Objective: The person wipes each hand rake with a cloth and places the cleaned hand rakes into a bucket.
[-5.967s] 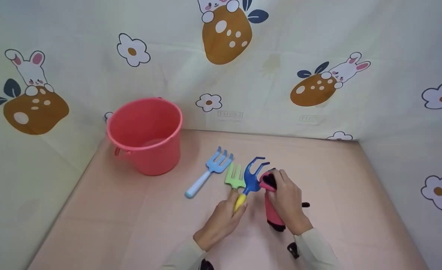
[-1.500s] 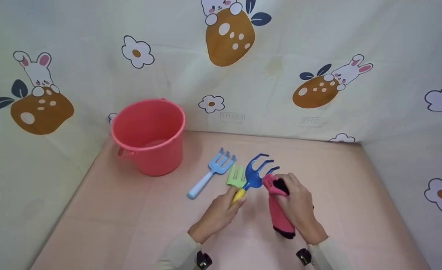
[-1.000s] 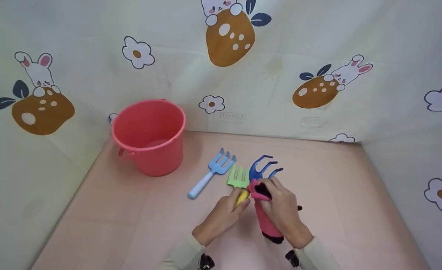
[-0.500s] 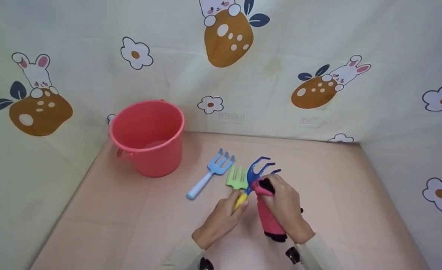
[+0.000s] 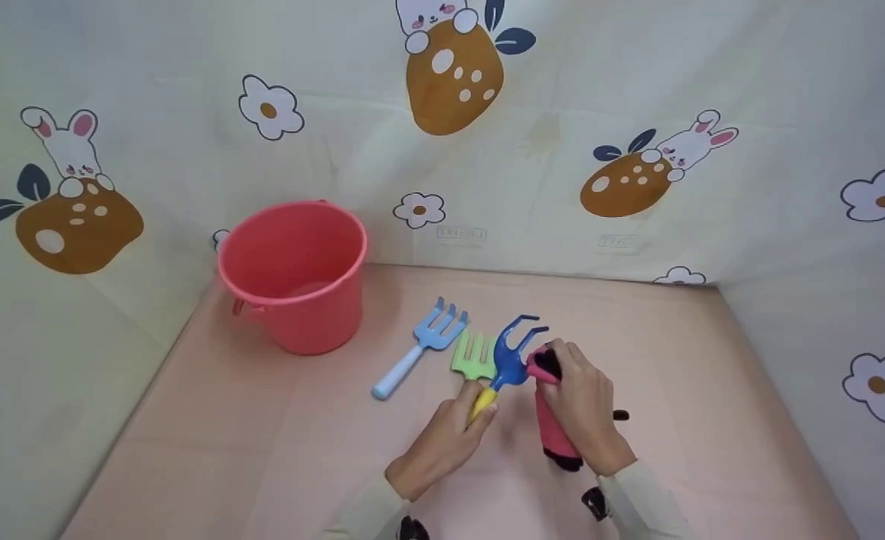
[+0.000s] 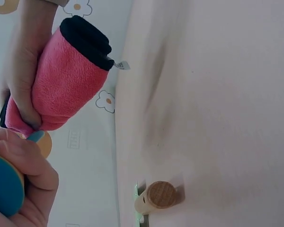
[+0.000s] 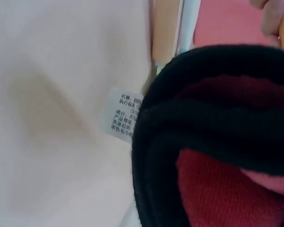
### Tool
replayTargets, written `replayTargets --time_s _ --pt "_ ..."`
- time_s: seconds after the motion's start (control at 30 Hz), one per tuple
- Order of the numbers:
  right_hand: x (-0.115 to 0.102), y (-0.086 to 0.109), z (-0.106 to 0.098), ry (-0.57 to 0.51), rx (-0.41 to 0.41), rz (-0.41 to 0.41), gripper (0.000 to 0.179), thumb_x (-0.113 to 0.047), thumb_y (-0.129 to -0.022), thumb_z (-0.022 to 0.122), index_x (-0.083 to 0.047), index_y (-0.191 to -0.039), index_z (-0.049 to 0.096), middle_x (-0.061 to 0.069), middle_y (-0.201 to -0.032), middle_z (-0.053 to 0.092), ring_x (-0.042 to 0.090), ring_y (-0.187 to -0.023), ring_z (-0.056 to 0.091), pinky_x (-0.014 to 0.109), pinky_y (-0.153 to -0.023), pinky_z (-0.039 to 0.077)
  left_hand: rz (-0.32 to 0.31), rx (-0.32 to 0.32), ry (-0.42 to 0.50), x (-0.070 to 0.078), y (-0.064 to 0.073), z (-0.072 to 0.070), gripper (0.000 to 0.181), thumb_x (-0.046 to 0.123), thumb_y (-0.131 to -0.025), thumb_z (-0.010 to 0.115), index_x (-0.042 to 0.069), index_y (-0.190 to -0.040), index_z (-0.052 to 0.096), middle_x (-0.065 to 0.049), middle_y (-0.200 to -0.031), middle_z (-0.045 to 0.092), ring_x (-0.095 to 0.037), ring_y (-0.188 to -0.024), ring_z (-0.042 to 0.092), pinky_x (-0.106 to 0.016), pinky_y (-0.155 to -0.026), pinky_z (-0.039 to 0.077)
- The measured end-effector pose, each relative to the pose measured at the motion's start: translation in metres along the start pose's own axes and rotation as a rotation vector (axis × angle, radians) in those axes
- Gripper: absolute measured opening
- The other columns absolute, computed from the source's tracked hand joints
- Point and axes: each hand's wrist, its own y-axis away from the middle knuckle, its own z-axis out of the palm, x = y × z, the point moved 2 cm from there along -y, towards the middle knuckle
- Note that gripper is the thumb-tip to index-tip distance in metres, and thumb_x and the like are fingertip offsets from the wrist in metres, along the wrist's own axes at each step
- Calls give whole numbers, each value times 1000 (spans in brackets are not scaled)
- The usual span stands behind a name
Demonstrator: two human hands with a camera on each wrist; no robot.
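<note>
In the head view my left hand point(image 5: 439, 446) grips the yellow handle of a blue three-pronged hand cultivator point(image 5: 508, 369), held above the table with its prongs pointing away. A pink towel point(image 5: 553, 429) with black edging hangs from my right hand point(image 5: 581, 401), which pinches it against the cultivator's right side. The towel and fingers hide the right prong. The left wrist view shows the handle's blue end point(image 6: 5, 184) and the folded towel point(image 6: 68, 80). Black towel edging point(image 7: 156, 142) and a printed white label point(image 7: 123, 113) fill much of the right wrist view.
A light-green hand fork point(image 5: 472, 360) lies beyond my left hand, its wooden handle point(image 6: 156, 196) on the table. Left of it lies a light-blue hand fork point(image 5: 431, 334). A red bucket point(image 5: 319, 319) stands at the back left, near the patterned cloth wall point(image 5: 337, 150).
The towel has passed from the cultivator's right prong to its neck, then back right to that prong. My left hand keeps its hold on the handle, the cultivator tilting slightly.
</note>
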Motion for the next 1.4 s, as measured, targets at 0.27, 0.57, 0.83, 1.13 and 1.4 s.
replayTargets --time_s 0.27,0.57,0.83,1.13,1.4 --pt "3 -4 7 135 50 -50 32 -10 -75 75 -7 -101 56 12 -83 59 23 -59 57 38 -58 54 -26 -29 31 -1 -2 5 29 38 -98 42 16 -117 41 2 -75 43 -8 -64 45 -20 -56 36" --pt "4 0 17 192 74 -99 42 -8 -69 80 -10 -103 55 10 -81 54 22 -56 53 37 -56 53 -33 -24 23 -2 1 4 28 35 -99 41 14 -119 41 3 -72 43 -7 -58 42 -20 -51 33" --pt "5 0 13 209 152 -154 45 -8 -64 83 -8 -100 55 10 -79 52 22 -52 49 36 -51 52 -27 7 -30 3 2 0 24 31 -99 43 12 -113 42 4 -70 42 -6 -56 41 -18 -49 33" --pt "16 -6 -2 151 168 -106 30 -4 -74 73 -5 -99 56 10 -79 53 21 -51 49 37 -52 52 -99 2 -82 -4 3 -3 42 35 -99 43 10 -132 38 2 -73 46 -7 -60 46 -20 -53 38" --pt "19 -5 -17 -46 82 -44 26 -3 -77 70 -5 -101 59 10 -86 58 20 -66 56 39 -62 54 -93 34 -80 -10 4 -8 42 34 -99 42 8 -133 40 2 -70 46 -8 -58 45 -20 -51 38"
